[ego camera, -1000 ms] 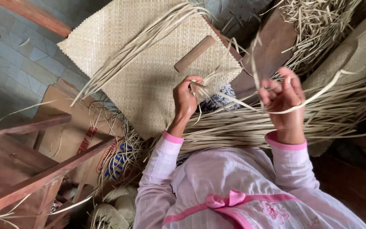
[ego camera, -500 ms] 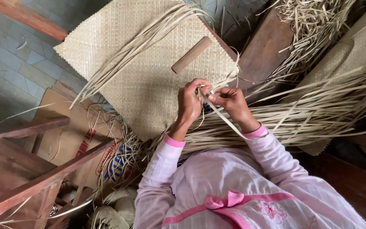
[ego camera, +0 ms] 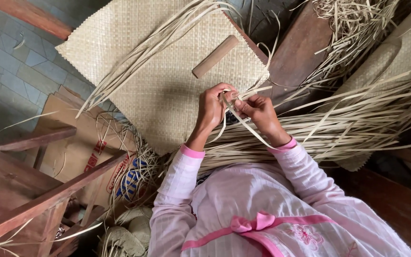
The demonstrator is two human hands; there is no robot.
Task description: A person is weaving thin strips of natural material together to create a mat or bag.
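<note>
A pale woven mat [ego camera: 158, 81] lies spread in front of me, with loose strips fanning from its edges. At its near right edge my left hand [ego camera: 211, 108] and my right hand [ego camera: 259, 110] meet, both pinching thin pale straw strips [ego camera: 243, 124]. One strip runs from the fingers down toward my right sleeve. A short wooden stick [ego camera: 215, 56] rests on the mat just beyond my hands. My pink sleeves and pink top fill the lower part of the view.
A thick bundle of long straw strips [ego camera: 357, 128] lies at the right, beside a rolled woven mat [ego camera: 396, 52]. A brown board [ego camera: 300, 52] sits behind. Cardboard [ego camera: 82, 152] and a wooden frame [ego camera: 34, 200] stand at the left on a tiled floor.
My right hand, earlier raised out to the right pulling a strip, has come in to meet my left hand at the mat's edge. Both hands now work close together.
</note>
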